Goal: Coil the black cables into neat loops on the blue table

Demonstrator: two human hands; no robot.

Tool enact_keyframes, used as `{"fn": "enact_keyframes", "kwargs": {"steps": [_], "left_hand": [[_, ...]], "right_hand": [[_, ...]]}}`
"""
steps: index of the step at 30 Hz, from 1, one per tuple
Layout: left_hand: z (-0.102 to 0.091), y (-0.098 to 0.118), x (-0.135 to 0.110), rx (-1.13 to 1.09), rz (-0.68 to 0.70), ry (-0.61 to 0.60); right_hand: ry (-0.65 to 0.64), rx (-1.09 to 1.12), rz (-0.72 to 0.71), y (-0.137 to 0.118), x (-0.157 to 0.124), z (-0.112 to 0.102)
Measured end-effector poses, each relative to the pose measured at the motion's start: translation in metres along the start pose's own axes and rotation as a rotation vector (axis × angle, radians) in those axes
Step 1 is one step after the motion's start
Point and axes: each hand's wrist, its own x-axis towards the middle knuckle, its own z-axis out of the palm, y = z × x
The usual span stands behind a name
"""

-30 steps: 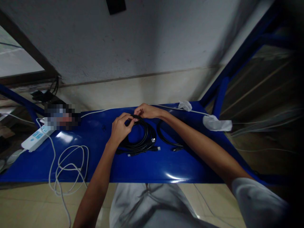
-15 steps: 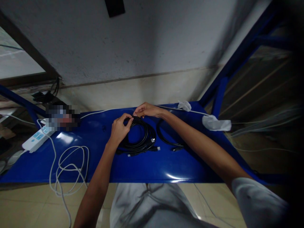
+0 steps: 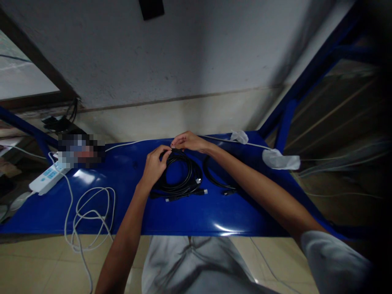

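1. One white power strip lies at the far left of the blue table. Its blue markings are too small to read.
2. One white cable runs from the strip into loose loops at the table's near edge and hangs down towards the floor.
3. Behind the strip is one blurred patch that cannot be made out.
4. The left hand is closed on the upper left of the black cable coil, its fingers curled over the strands.
5. That coil, one bundle of several loops, lies flat at the middle of the table. Pale connector ends show at its near right side.
6. The right hand touches the top of the coil, fingertips pinched together. What they pinch is too small to tell.
7. A second black cable, a single loop, lies just to the right of the coil, partly under the right forearm.
8. Two crumpled white pieces sit towards the table's far right corner, the larger one nearer the edge.
9. The table top is glossy blue metal. A blue frame post rises at its right.
10. Behind stands a grey wall, with pale floor tiles below. The room is dim.
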Motion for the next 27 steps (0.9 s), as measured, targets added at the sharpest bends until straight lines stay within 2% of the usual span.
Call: {"fn": "enact_keyframes", "kwargs": {"steps": [8,17,23,27], "left_hand": [[0.000,0.002,0.001,0.003,0.029,0.050],[0.001,0.004,0.002,0.034,0.021,0.082],[-0.001,0.006,0.003,0.039,0.004,0.118],[0.000,0.003,0.003,0.038,-0.009,0.131]], "right_hand": [[-0.045,0.075,0.026,-0.008,-0.002,0.004],[-0.166,0.061,0.079,-0.017,-0.008,0.006],[-0.186,0.153,0.069,-0.013,-0.005,0.008],[-0.188,0.098,0.053,-0.009,-0.004,0.008]]}}
